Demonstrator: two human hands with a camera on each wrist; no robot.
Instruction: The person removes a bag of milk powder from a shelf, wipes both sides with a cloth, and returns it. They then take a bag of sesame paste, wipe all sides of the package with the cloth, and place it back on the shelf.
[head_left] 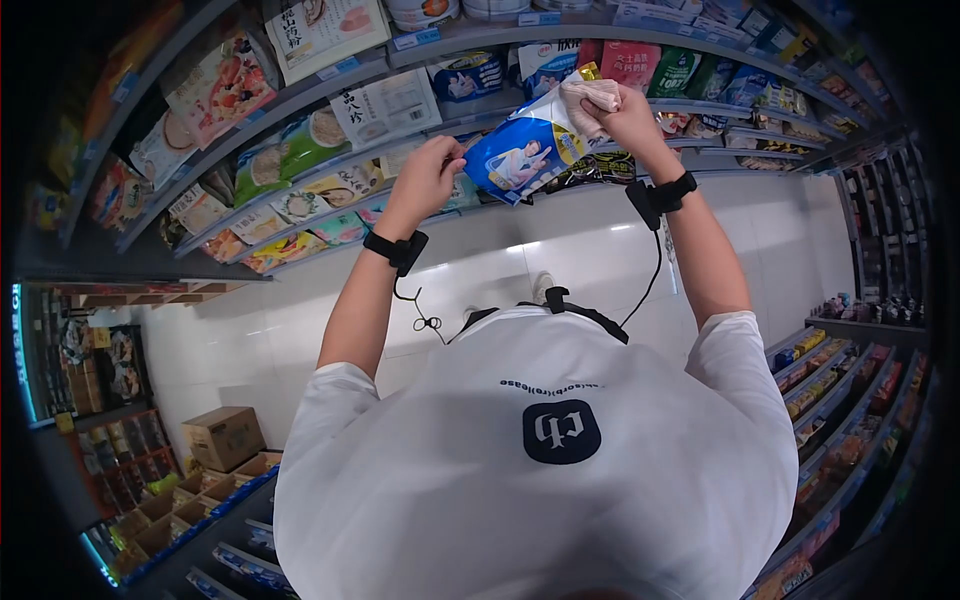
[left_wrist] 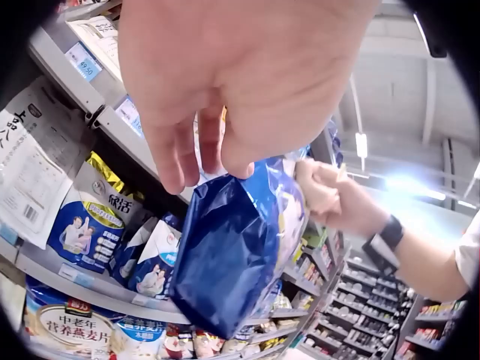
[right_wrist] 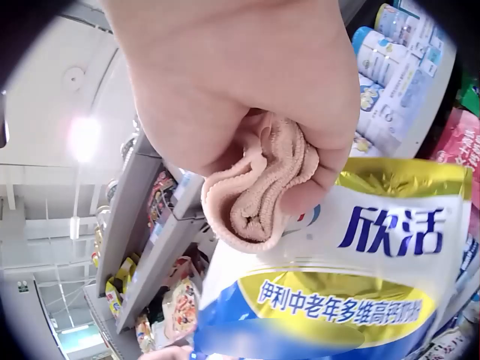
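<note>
A blue, white and gold milk powder bag (head_left: pixel 515 155) is held up tilted before the shelves, its blue base (left_wrist: pixel 221 255) facing the left wrist camera. My left hand (head_left: pixel 428 180) pinches the bag's lower edge between thumb and fingers (left_wrist: pixel 178 161). At the gold top end, my right hand (head_left: pixel 632 118) grips a folded pale pink cloth (right_wrist: pixel 262 187), fingers curled round it. The cloth lies against the bag's printed front, beside the large blue characters. Part of the cloth is hidden inside the right palm.
Curved shelves (head_left: pixel 290 85) packed with bagged foods stand in front. Similar blue and white bags (left_wrist: pixel 90 214) sit on one tier. Behind are a cardboard box (head_left: pixel 224 438), wooden bins (head_left: pixel 160 505) and more stocked racks (head_left: pixel 850 420). A thin cable hangs from each wrist band.
</note>
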